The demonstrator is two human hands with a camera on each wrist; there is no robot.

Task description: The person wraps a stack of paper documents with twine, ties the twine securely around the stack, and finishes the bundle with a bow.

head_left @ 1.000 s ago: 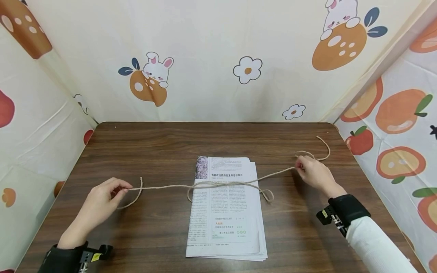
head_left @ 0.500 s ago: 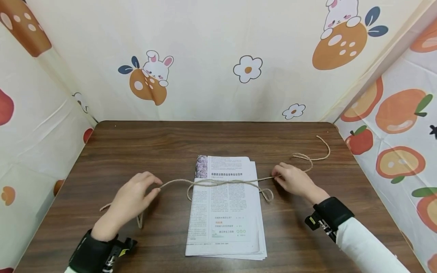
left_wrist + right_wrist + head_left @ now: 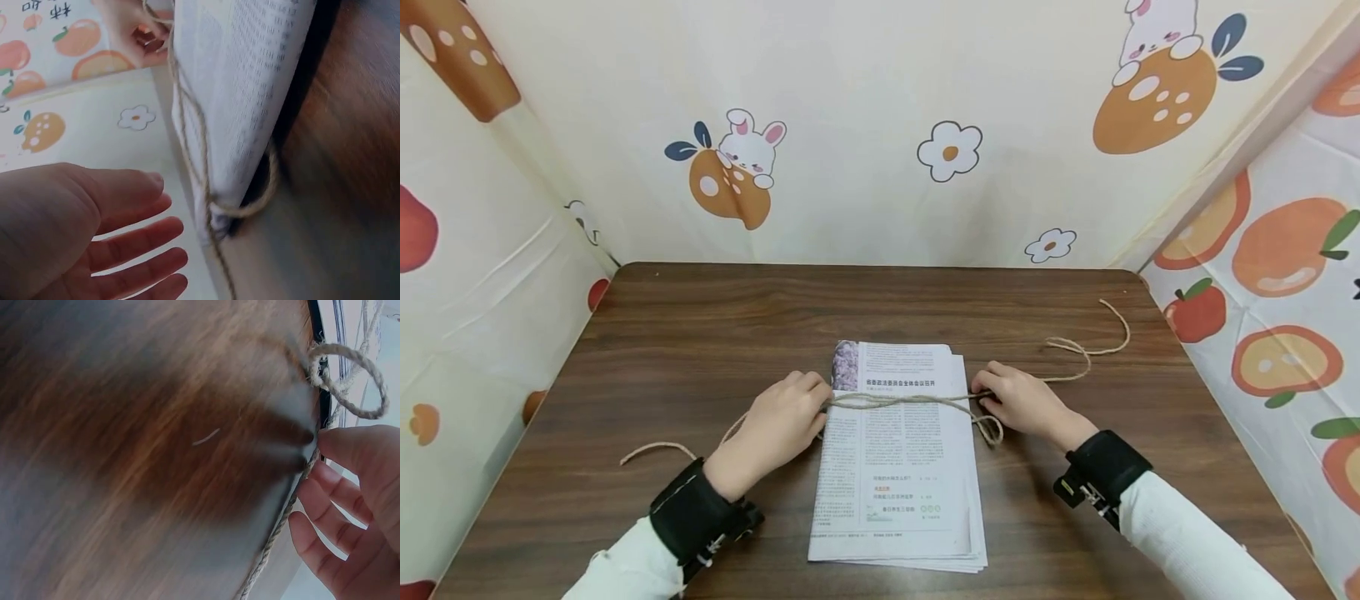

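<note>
a: how are the hands being held?
b: the left hand (image 3: 782, 417) is being held with its fingers loosely spread, just beside the left edge of the newspaper stack (image 3: 895, 475). in its wrist view nothing is being pinched; the cord (image 3: 917, 399) is being shown apart from the fingertips.
a: and the right hand (image 3: 1030, 404)?
b: it is being placed by the opposite edge, thumb and forefinger close together at the cord. whether the strand is being pinched or merely touched cannot be told.
a: why both edges?
b: for balance, probably: the strands are being crossed over the upper part of the stack, so each side of the crossing is being put within reach of one hand.
a: the loop (image 3: 379, 387)?
b: it is being formed near the right hand, just past the stack's edge; by its look, no strain is being taken there.
a: and the tails?
b: the left tail (image 3: 658, 446) is being partly hidden by the left wrist; the right tail (image 3: 1088, 353) is being spread in a bend, presumably for slack.
a: underneath?
b: the stack is being supported flat on the worktop (image 3: 737, 317), likely for steadiness. beyond, printed cloth (image 3: 850, 125) is being hung.
</note>
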